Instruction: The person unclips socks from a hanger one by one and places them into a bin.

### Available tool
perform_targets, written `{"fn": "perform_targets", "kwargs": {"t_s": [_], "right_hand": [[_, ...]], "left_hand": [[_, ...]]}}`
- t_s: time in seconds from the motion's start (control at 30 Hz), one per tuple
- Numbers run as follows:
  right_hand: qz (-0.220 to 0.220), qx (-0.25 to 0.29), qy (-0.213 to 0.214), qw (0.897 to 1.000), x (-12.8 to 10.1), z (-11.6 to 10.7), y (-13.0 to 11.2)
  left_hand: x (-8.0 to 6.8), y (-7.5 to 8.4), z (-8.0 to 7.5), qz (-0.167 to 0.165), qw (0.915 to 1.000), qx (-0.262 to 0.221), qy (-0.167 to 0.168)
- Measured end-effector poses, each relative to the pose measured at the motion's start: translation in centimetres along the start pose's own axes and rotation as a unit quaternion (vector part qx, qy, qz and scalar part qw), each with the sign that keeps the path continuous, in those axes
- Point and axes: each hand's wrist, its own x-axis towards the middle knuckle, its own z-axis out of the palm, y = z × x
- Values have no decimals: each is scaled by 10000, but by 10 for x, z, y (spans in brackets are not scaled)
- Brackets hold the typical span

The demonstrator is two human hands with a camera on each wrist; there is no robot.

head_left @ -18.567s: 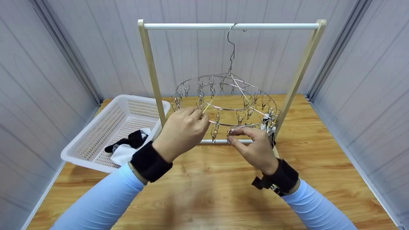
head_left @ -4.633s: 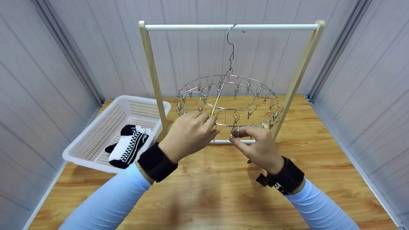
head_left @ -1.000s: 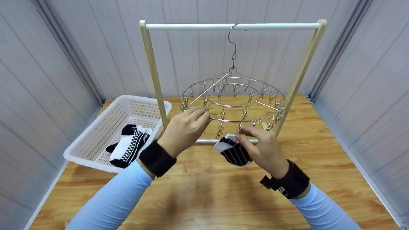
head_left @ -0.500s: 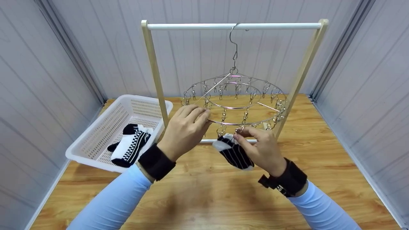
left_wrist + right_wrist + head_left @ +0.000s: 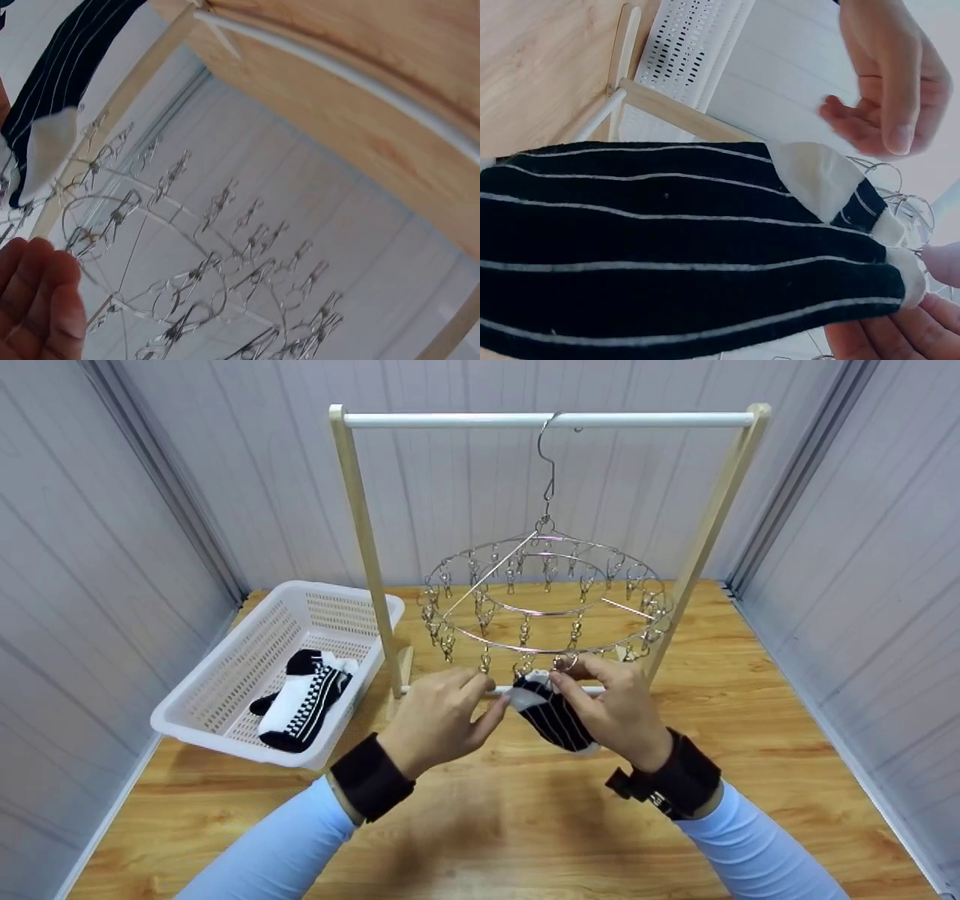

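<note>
Striped sock [image 5: 553, 718] pinched by right hand [image 5: 616, 706] under clip hanger [image 5: 546, 600], left hand [image 5: 435, 718] loosely spread beside it, wooden table [image 5: 750, 720], grey panelled walls

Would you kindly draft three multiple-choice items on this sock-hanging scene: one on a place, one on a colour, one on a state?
1. Where does the white basket stand?
A. left of the rack
B. right of the rack
C. hung from the bar

2. What colours is the striped sock?
A. red with white dots
B. black with thin white stripes and white patches
C. plain grey

3. What does the right hand do?
A. rests flat on the table
B. pinches the sock's top by a clip of the round clip hanger
C. grips the bar

Key: 1 A, the head view shows it left of the wooden post; 2 B, the right wrist view shows it; 3 B, its fingertips meet at the sock's top under the ring.
</note>
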Motion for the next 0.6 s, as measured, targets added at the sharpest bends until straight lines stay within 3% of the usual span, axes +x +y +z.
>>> {"fn": "perform_targets", "kwargs": {"t_s": [0.13, 0.2, 0.27, 0.37, 0.5, 0.6], "right_hand": [[70, 75, 58, 9999, 0, 0, -1], [124, 75, 78, 9999, 0, 0, -2], [149, 72, 100, 9998, 0, 0, -3], [145, 78, 120, 9998, -1, 1, -3], [174, 149, 116, 9997, -1, 2, -3], [226, 179, 115, 9995, -1, 2, -4]], "left_hand": [[-3, 3, 8, -521, 9951, -186, -823], [-3, 4, 12, -942, 9849, -545, -1348], [0, 4, 17, -1406, 9682, -1081, -1763], [4, 2, 25, -1949, 9333, -2084, -2180], [6, 0, 39, -2094, 8937, -3154, -2407], [5, 1, 48, -2190, 8673, -3797, -2359]]}}
